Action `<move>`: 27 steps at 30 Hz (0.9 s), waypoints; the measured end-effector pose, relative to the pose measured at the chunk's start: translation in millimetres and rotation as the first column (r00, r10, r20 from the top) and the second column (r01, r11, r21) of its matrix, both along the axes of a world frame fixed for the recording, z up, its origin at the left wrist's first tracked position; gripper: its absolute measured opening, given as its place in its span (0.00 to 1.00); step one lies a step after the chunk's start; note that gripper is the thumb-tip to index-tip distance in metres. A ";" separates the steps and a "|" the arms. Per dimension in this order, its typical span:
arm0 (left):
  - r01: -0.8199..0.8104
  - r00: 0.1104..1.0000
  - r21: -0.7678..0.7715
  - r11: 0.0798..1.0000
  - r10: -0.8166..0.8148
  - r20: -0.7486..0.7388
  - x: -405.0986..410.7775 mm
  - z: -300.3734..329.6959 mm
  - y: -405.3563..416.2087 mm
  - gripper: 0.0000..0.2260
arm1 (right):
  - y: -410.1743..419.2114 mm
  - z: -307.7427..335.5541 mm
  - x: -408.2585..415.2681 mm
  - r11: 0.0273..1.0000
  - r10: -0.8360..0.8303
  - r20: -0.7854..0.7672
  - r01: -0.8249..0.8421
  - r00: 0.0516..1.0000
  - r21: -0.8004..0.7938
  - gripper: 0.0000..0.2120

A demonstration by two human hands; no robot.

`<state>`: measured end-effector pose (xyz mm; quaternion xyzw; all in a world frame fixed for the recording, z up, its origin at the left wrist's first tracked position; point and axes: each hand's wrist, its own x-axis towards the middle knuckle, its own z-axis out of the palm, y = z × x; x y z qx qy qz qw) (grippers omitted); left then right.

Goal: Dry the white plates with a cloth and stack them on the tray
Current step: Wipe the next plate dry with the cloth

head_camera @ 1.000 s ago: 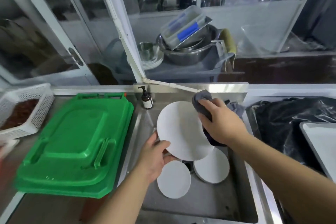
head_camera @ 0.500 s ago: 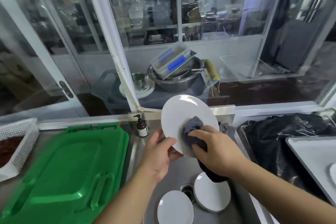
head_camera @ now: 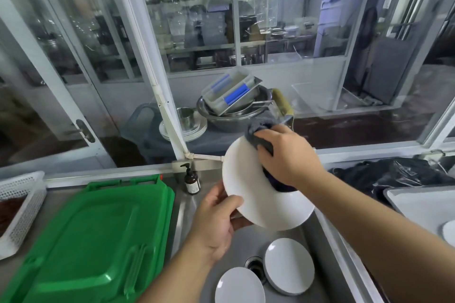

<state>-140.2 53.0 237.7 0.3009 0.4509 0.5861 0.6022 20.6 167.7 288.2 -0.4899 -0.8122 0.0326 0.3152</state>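
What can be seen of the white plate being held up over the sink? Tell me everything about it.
The round white plate is plain, smooth and glossy, like glazed ceramic or melamine, with no pattern. It is held tilted above the steel sink, its face toward the camera. The left hand grips its lower left rim, thumb on the face. The right hand presses a bunched grey cloth against its upper right part, hiding that edge. No drops or chips can be made out.
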 end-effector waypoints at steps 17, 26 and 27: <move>-0.223 0.974 0.052 0.973 0.221 0.038 1.8 23.6 14.4 0.20 | -63.4 -11.2 22.8 0.940 0.242 -0.002 -0.235 0.970 -0.247 0.11; -0.067 0.997 0.063 0.996 0.069 -0.018 18.9 23.3 -7.0 0.18 | -27.7 27.1 0.1 0.939 0.342 0.003 -0.342 0.940 -0.025 0.15; -0.070 0.997 0.067 0.995 0.070 -0.008 20.6 25.4 -8.3 0.16 | -22.2 32.0 -1.8 0.946 0.324 0.032 -0.325 0.946 0.021 0.15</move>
